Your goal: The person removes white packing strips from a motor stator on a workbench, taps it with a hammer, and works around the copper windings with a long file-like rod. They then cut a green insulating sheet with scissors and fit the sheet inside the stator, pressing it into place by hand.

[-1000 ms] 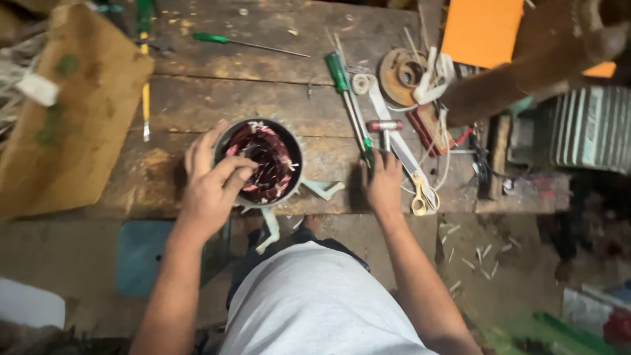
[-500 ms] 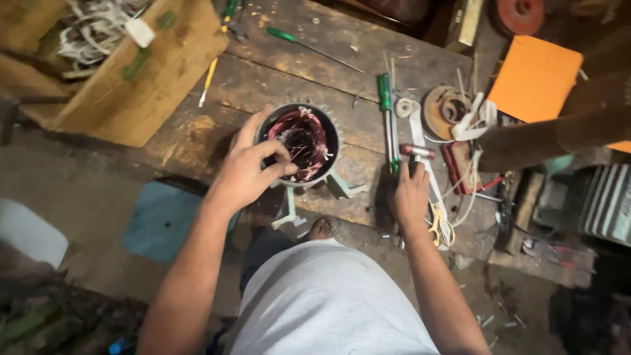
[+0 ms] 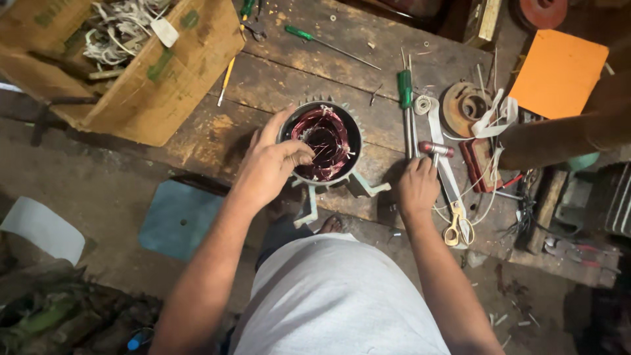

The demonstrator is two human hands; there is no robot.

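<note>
A round motor stator (image 3: pixel 351 135) with dark red copper windings stands on its metal feet at the front edge of the worn wooden bench (image 3: pixel 263 79). My left hand (image 3: pixel 269 167) grips its near left rim, thumb outside and fingertips pressed into the windings. My right hand (image 3: pixel 417 187) lies palm down on the bench to the right of the stator. Its fingertips are just below a small red-handled tool (image 3: pixel 435 149) and the shaft of a green-handled screwdriver (image 3: pixel 404 89); nothing shows in its grasp.
A cardboard box (image 3: pixel 151 85) of white strips stands at the back left. Yellow-handled scissors (image 3: pixel 457 230), a rusty disc (image 3: pixel 463 105), an orange sheet (image 3: pixel 559 72) and wires crowd the right. Another person's arm (image 3: pixel 559 138) reaches in from the right. A blue plate (image 3: pixel 174 217) lies on the floor.
The view has swung so the bench sits more diagonally. My left fingers have stayed in the windings; my right hand has edged up toward the red-handled tool.
</note>
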